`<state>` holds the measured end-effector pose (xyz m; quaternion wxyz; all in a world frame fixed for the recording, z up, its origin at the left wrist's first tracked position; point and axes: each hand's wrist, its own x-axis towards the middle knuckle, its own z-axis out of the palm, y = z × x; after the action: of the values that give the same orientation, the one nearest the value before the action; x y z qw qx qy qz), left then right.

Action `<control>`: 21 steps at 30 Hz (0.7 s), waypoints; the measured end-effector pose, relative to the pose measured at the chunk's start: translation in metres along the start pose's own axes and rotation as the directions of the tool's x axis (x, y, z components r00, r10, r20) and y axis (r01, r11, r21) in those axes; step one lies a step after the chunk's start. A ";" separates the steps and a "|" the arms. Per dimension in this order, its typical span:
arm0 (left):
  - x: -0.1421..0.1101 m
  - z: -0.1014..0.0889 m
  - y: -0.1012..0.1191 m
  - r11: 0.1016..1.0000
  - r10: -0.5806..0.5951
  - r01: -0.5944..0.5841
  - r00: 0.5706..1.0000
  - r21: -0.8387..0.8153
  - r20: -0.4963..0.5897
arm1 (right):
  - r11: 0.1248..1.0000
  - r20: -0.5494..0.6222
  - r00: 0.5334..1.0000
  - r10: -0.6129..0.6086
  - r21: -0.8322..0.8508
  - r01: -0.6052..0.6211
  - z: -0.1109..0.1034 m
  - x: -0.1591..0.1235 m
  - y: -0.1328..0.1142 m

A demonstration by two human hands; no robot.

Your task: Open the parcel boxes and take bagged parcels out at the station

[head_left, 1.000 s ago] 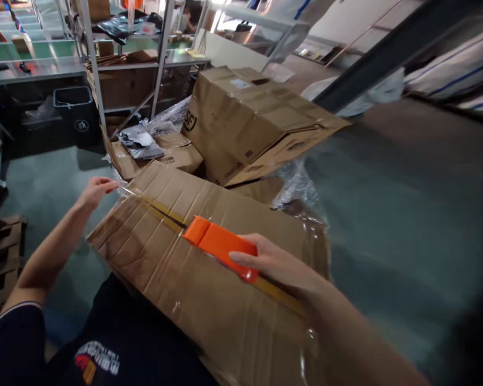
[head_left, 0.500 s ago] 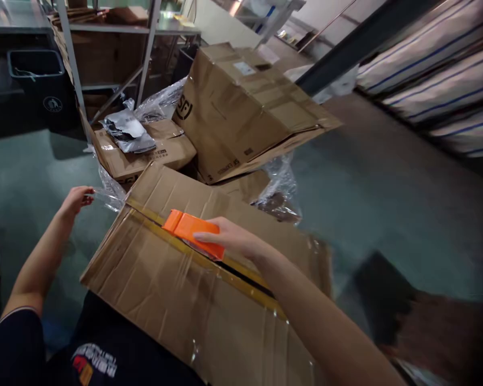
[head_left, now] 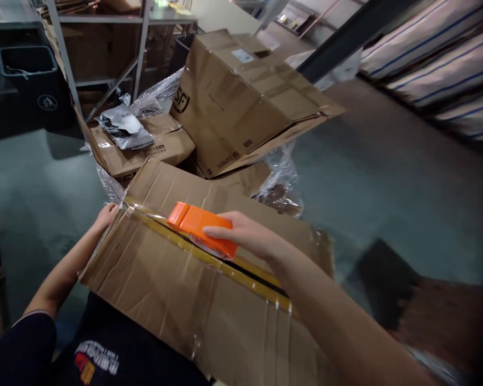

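Observation:
A large cardboard box [head_left: 153,273] lies in front of me, with yellowish tape along the dark gap between its top flaps. My right hand [head_left: 241,230] grips an orange tape dispenser [head_left: 203,225] over that gap. A strip of clear packing tape [head_left: 148,212] runs from the dispenser to the box's left end. There my left hand [head_left: 107,214] is closed at the edge, against the end of the strip. Its fingertips are partly hidden.
A bigger carton [head_left: 229,107] leans tilted beyond the box. Beside it, a smaller carton [head_left: 169,145] carries a torn grey plastic bag [head_left: 124,126]. Clear plastic wrap [head_left: 282,171] bunches around them. A dark bin [head_left: 32,80] and metal shelf [head_left: 100,20] stand at the back left.
My left hand has come right and down to the box's left edge, bringing the tape end with it. My right hand and the dispenser have shifted slightly right.

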<state>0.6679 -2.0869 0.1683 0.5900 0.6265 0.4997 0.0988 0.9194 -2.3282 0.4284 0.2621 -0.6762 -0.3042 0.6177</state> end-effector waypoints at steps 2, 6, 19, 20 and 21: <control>-0.004 -0.014 0.006 0.995 0.024 -0.018 0.998 0.098 -0.058 | 0.999 -0.003 0.999 -0.047 0.016 0.047 0.003 -0.003 -0.015; -0.038 -0.051 0.034 0.933 0.174 -0.106 0.969 0.343 -0.173 | 0.996 -0.013 0.996 -0.084 0.004 0.084 0.005 -0.004 -0.043; -0.090 -0.038 0.046 0.918 0.292 -0.280 0.957 0.281 -0.001 | 0.988 -0.007 0.989 -0.149 -0.049 0.149 0.011 -0.006 -0.053; -0.089 -0.042 0.045 0.912 0.296 -0.284 0.955 0.295 0.004 | 0.987 -0.029 0.989 -0.144 -0.069 0.142 0.010 -0.005 -0.050; -0.088 -0.045 0.045 0.905 0.300 -0.290 0.954 0.311 0.015 | 0.986 -0.051 0.989 -0.141 -0.092 0.136 0.009 -0.005 -0.046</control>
<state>0.6167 -2.1144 0.2599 0.4542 0.7778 0.4182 0.1178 0.9063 -2.3009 0.4640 0.2828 -0.6818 -0.3699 0.5643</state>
